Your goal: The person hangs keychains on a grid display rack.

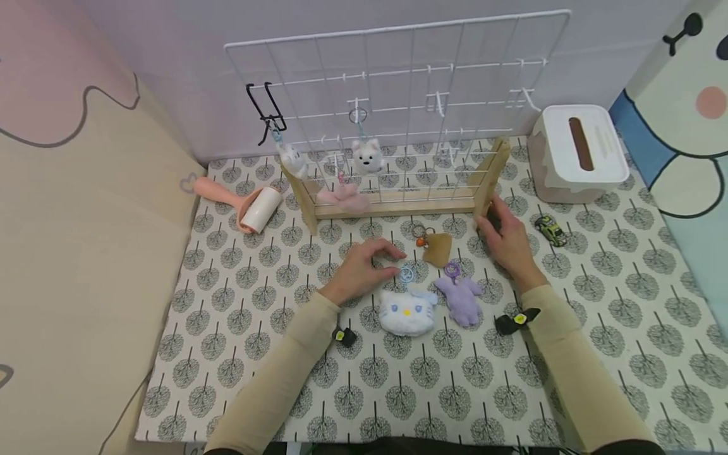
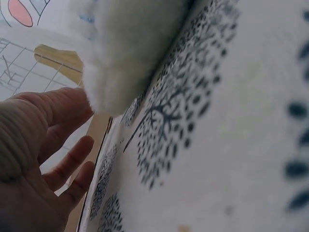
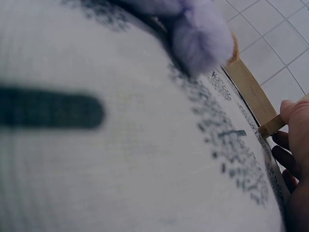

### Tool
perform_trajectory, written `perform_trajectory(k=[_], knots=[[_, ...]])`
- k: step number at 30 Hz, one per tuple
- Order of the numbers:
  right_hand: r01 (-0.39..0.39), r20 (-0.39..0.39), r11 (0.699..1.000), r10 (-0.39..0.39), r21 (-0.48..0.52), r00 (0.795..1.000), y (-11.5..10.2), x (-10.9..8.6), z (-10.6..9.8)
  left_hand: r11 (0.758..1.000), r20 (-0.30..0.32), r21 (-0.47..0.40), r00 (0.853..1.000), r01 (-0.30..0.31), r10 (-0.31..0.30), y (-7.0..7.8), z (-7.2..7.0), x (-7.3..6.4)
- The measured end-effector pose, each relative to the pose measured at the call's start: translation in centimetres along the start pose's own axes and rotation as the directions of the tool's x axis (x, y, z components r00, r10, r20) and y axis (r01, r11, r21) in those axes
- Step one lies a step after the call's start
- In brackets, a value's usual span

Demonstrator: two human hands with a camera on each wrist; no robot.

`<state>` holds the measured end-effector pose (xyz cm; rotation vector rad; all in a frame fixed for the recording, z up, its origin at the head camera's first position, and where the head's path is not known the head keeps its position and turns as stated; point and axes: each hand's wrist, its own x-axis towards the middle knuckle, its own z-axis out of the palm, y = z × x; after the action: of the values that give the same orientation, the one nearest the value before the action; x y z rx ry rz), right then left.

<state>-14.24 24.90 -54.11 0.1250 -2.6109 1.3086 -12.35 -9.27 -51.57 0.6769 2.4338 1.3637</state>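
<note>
White plush cat-face pendant (image 1: 407, 321) lies at five o'clock from the left hand (image 1: 363, 268), whose thumb and fingers stand apart beside its round blue ring (image 1: 406, 273). At its two o'clock, the right hand's (image 1: 509, 245) fingers grip a pale wooden upright (image 1: 491, 175)

Cat plush (image 1: 407, 319): snowy white, blue-eyed, yellow-nosed
Ring (image 1: 406, 273): pale blue
Small plush (image 1: 463, 303): soft lilac
Pouch (image 1: 437, 250): plain mustard tan
Stand (image 1: 421, 205): light wood tan
Grid (image 1: 398, 28): all white
Roller (image 1: 258, 212): coral handle, white roll
Toy car (image 1: 550, 230): lime green marked with black
Box (image 1: 554, 142): white lid over grey-beige
Tabletop (image 1: 227, 328): white, printed throughout with dark, round-crowned trees
Sleeves (image 1: 290, 366): plain cream
</note>
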Motion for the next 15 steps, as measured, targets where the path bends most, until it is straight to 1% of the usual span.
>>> perform_trajectory(k=[3, 9, 15], knots=[[0.004, -0.005, 1.000, -0.004, -0.003, 1.000, 0.0, 0.1, 0.0, 1.000, 0.011, 0.009, 1.000, 0.006, -0.006, -0.1, 0.2, 0.1], [-0.006, -0.003, 1.000, 0.006, -0.008, 1.000, -0.2, 0.0, 0.0, 1.000, 0.046, 0.001, 0.999, -0.021, 0.021, -0.7, 0.6, 0.3], [-0.004, 0.001, 1.000, 0.004, -0.002, 1.000, -0.3, 0.0, 0.0, 0.999, 0.073, 0.022, 0.997, -0.033, 0.031, -1.1, 0.8, 0.5]])
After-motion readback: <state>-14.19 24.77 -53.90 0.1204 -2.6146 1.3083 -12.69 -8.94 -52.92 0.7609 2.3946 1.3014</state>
